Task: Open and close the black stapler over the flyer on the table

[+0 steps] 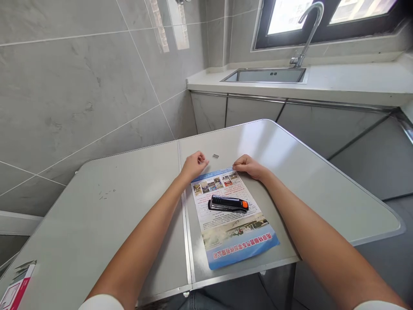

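Note:
A printed flyer [238,232] with blue edges lies on the folding table, its large heading upside down to me. On it rests a black stapler [228,203] with an orange end. My left hand [194,165] is at the flyer's far left corner, fingers curled in toward the thumb; whether they hold anything is hidden. My right hand [248,167] is closed at the far right corner, fingertips touching or just over the paper's edge; I cannot tell whether they grip it. A short strip of staples [215,156] lies beyond the flyer, between my hands.
Several loose staples [103,197] are scattered on the left half of the grey table [129,224]. A red and white box [17,288] sits at its near left edge. Beyond are a tiled wall [80,86] and a counter with a sink [264,75] and faucet [311,30].

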A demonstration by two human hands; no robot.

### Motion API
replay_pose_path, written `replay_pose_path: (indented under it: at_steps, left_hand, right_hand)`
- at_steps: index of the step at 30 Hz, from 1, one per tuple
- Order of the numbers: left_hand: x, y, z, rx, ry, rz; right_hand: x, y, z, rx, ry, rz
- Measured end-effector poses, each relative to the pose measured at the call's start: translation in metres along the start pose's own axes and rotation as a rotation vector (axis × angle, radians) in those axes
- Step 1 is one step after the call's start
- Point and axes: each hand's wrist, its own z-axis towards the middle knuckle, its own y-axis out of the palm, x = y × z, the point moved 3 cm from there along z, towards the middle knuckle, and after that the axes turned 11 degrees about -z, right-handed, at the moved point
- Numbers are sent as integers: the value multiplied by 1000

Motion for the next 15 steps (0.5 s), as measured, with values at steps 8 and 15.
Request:
replay_pose_path:
  at_steps: [8, 15]
  left_hand:
    - [14, 64, 44, -150, 109, 457]
    - [4, 52, 44, -147, 122, 498]
  right_hand:
    - [2, 0, 2, 11, 13, 7]
    - [-6, 2, 1, 3, 28, 2]
